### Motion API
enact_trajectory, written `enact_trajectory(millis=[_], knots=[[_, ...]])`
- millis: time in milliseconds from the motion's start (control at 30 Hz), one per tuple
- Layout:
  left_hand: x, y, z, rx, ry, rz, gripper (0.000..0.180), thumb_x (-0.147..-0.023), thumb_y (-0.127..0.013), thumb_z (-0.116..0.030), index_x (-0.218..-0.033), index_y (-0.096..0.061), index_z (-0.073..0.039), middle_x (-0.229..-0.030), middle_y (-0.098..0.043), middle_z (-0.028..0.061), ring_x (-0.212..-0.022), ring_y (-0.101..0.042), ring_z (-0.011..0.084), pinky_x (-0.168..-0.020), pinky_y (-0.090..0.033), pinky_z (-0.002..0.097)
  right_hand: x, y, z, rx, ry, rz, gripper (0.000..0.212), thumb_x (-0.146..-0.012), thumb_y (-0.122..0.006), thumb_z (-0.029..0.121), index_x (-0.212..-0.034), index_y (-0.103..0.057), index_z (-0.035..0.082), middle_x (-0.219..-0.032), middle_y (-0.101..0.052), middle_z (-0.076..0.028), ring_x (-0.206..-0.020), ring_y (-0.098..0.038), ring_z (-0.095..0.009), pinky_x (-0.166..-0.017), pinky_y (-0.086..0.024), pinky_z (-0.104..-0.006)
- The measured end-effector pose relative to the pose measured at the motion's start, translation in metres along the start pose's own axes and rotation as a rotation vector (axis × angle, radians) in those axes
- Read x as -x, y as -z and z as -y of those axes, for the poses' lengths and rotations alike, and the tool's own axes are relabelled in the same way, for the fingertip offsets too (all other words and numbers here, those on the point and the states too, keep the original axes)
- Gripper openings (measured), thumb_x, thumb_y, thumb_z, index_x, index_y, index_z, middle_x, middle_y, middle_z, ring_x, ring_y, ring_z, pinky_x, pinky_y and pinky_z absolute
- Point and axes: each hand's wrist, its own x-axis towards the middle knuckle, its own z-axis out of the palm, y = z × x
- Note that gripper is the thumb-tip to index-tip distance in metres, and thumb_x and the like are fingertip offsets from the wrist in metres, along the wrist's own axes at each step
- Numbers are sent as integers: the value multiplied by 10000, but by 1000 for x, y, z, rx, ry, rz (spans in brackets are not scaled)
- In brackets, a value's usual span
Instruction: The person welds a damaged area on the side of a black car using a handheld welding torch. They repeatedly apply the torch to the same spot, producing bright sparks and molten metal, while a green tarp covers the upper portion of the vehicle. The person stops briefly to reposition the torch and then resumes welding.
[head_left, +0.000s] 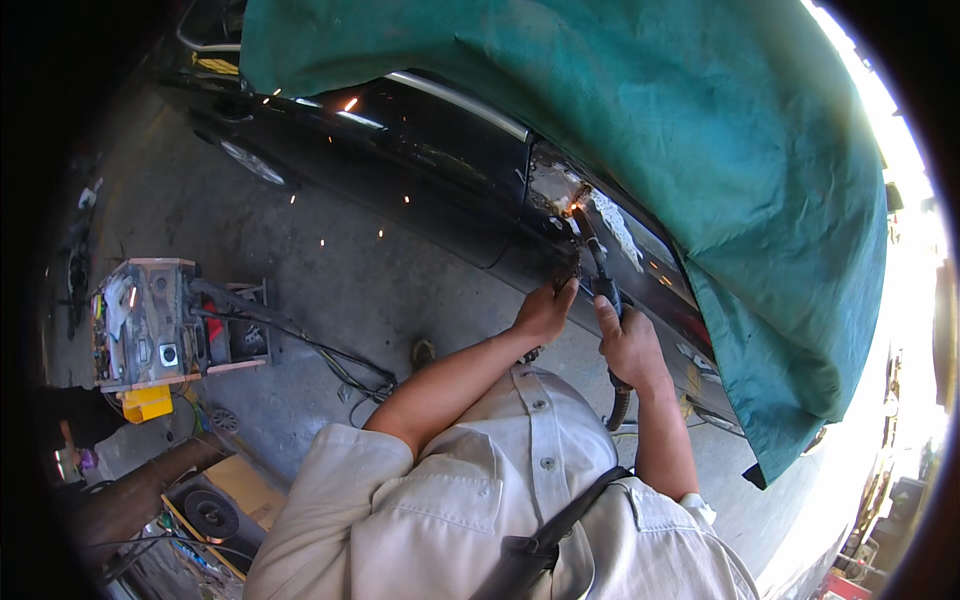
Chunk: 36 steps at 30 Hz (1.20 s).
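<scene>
My right hand [634, 348] is wrapped round the handle of a black welding torch [606, 287], its thumb on top. The torch neck reaches away from me to a bright orange glow at a patch of bare, scraped metal [556, 184] on the black car [430, 180]. Just left of the torch, my left hand [545, 313] is closed against the car's side. A dark, narrow thing shows beyond its fingers, too unclear to name. Orange sparks fly over the car and the floor to the left.
A green cover sheet [640, 110] drapes over the car's top and hangs down at the right. To the left stands a wheeled cart [150, 320] with cables [340, 360] trailing across the floor toward me. An open box [225, 500] holds a black spool at the lower left.
</scene>
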Motion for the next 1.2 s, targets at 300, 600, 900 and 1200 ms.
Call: enact_trajectory(millis=[300, 600, 900, 1200], knots=[[2, 5, -9, -14, 34, 21, 622, -1069, -443, -528, -1144, -692, 37, -1057, -711, 318, -1080, -663, 494, -899, -508, 505, 3, 1, -1, 29, 0, 10, 634, -1065, -499, 527, -937, -657, -73, -886, -660, -370, -966, -637, -563, -830, -495, -558], [3, 6, -10, -21, 58, 39, 610, -1073, -437, -524, -1186, -682, 23, -1081, -710, 316, -1100, -658, 493, -914, -505, 506, 2, 1, 4, 9, -14, 25, 642, -1063, -497, 538, -980, -672, -73, -933, -663, -383, -1026, -627, -564, -874, -499, -554], [3, 6, -8, -30, 53, 42, 556, -1087, -419, -477, -1238, -638, 11, -1135, -694, 308, -1140, -640, 478, -943, -493, 491, 1, 2, 5, 25, 16, 50, 650, -1060, -496, 547, -985, -670, -76, -927, -663, -381, -1025, -632, -559, -870, -500, -552], [0, 2, -3, -21, 33, 24, 558, -1086, -423, -486, -1223, -671, -5, -1075, -714, 297, -1090, -663, 484, -911, -501, 490, 5, 2, -1, 3, 4, 29, 634, -1063, -495, 539, -945, -653, -64, -875, -659, -363, -961, -633, -564, -831, -493, -556]])
